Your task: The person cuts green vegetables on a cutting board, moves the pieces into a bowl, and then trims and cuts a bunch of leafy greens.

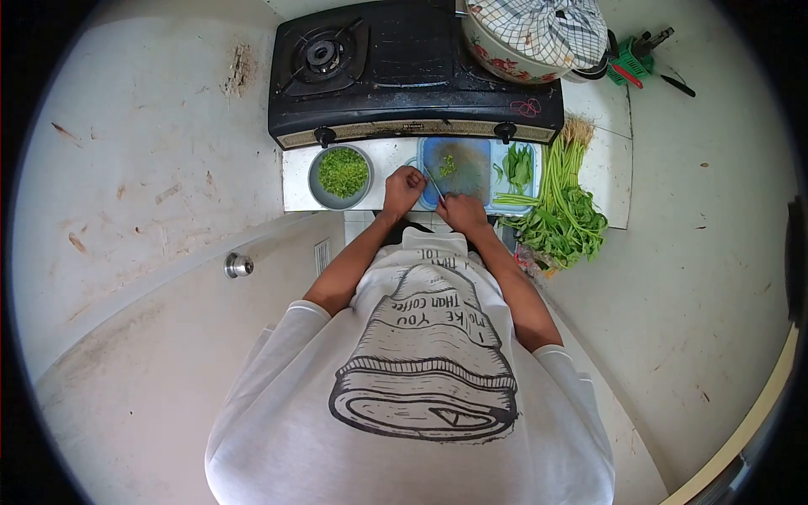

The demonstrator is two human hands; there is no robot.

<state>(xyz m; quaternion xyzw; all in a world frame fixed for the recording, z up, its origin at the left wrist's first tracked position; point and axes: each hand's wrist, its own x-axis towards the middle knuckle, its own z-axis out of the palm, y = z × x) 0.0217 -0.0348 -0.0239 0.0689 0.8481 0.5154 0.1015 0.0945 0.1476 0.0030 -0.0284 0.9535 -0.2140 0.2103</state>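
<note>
I see a black two-burner gas stove (412, 71) at the rear of the white counter (610, 181). A cream, flower-patterned pot (509, 63), topped by a checked cloth (539, 29), sits on its right side. Right of the blue rectangular cutting board (475, 172) lies a large bundle of leafy green stems (568, 185), its roots toward the stove. A round grey bowl (314, 181) of finely chopped greens (342, 172) stands left of the board. Loose green leaves (517, 167) lie in the pale section at the board's right.

My right hand (463, 213) is clamped on the handle of a thin metal knife (433, 184), blade over the board's left part. My left hand (405, 187) is curled beside the blade; I cannot tell whether it grips anything. Small green pieces (448, 165) lie on the board.
</note>
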